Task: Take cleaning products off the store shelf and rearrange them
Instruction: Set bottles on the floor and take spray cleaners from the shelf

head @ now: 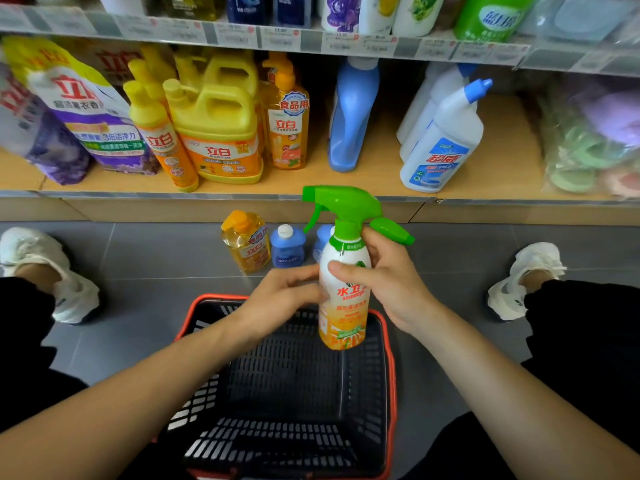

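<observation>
1 spray bottle (344, 306), white/orange body, green trigger head: upright in the air above the far end of the basket (390, 344), nozzle pointing L. R hand (393, 284) grips it at the shoulder just under the trigger, thumb across the front, fingers round the back. L hand (282, 301) meets the bottle's L side at mid-body. It is blurred, so can't tell whether the fingers wrap it or only touch.

1 basket, black mesh w/ red rim, on grey floor tiles (138, 254) betw. the person's knees.

3 bottles on the floor betw. basket and shelf base, in a row: yellow dish soap (246, 242) w/ orange cap; small blue bottle (287, 247) w/ white cap; 2nd blue bottle (322, 239), mostly hidden behind the spray bottle.

Bottom shelf (502, 161), L to R: purple refill pouches (86, 112), yellow handled jug (221, 136), orange pump bottle (289, 126), tall blue bottle (351, 116), white toilet cleaner (441, 143) w/ blue angled cap, bagged sponges (588, 143) (blurred).

2 white shoes: L shoe (52, 271), R shoe (526, 278), one at each side.
</observation>
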`<action>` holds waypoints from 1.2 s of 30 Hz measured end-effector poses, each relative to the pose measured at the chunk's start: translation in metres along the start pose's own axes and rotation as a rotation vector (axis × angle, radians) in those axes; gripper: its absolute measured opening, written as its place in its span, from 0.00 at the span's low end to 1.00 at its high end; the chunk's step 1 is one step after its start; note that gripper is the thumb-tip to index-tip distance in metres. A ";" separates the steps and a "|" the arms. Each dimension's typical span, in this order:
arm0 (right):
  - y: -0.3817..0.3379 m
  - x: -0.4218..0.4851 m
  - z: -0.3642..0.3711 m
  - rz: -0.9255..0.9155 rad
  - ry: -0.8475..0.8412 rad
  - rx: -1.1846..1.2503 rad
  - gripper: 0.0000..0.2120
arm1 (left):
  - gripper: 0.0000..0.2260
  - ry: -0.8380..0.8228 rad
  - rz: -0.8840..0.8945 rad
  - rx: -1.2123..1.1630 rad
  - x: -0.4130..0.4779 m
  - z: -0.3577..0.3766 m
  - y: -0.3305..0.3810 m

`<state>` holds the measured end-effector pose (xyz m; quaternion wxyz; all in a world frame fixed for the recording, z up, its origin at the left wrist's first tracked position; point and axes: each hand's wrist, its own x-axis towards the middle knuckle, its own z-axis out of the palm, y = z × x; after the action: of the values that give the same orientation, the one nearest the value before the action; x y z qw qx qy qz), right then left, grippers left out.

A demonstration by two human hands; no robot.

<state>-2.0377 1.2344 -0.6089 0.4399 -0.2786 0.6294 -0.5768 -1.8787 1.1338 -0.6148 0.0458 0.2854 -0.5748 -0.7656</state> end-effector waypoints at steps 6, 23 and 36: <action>0.001 0.002 -0.007 -0.068 -0.051 -0.115 0.20 | 0.15 0.344 0.221 -0.081 0.006 -0.022 0.025; 0.000 0.009 -0.012 -0.189 -0.071 -0.291 0.26 | 0.08 0.364 0.564 0.219 -0.015 -0.028 0.041; 0.001 0.003 -0.008 -0.099 -0.165 -0.082 0.26 | 0.12 0.420 0.877 0.602 -0.019 -0.035 0.049</action>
<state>-2.0457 1.2361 -0.6105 0.4495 -0.3734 0.5997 -0.5467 -1.8577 1.0950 -0.5693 0.3892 0.1666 -0.8109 -0.4041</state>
